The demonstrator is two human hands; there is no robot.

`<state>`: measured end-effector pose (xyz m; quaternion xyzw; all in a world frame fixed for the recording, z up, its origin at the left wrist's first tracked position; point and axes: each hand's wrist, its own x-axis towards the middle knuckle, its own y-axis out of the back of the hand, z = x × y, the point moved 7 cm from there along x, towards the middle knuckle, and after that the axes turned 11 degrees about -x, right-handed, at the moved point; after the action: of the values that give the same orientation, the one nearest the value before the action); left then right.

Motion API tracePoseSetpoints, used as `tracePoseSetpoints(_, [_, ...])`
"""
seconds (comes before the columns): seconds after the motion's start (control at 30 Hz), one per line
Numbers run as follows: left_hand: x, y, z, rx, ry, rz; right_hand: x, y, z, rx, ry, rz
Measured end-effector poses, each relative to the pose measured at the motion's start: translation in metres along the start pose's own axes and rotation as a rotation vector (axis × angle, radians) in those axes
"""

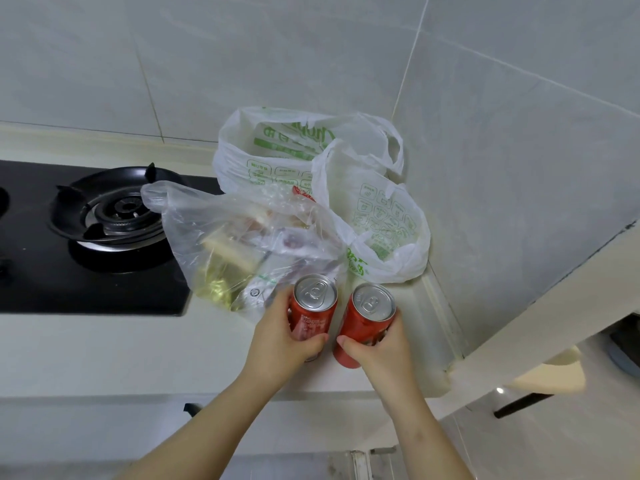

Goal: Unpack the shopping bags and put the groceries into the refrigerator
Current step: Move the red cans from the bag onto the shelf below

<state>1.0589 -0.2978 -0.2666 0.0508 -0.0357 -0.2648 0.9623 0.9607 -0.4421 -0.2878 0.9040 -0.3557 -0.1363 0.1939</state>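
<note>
I hold two red soda cans upright over the front of the counter. My left hand grips the left can, and my right hand grips the right can. Just behind them lies a clear plastic bag with packaged food showing through it. Two white shopping bags with green print stand farther back: one against the wall, the other in the corner to the right. A bit of another red item peeks out between the bags.
A black gas hob with a burner fills the counter on the left. The cream counter ends at a tiled wall on the right. Drawer fronts with dark handles sit below the counter edge.
</note>
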Motion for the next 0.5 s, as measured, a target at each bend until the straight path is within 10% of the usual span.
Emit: tracePoseSetpoints(0.5, [-0.062, 0.113, 0.034, 0.003, -0.012, 0.511, -0.014, -0.072, -0.098, -0.061, 0.263, -0.305])
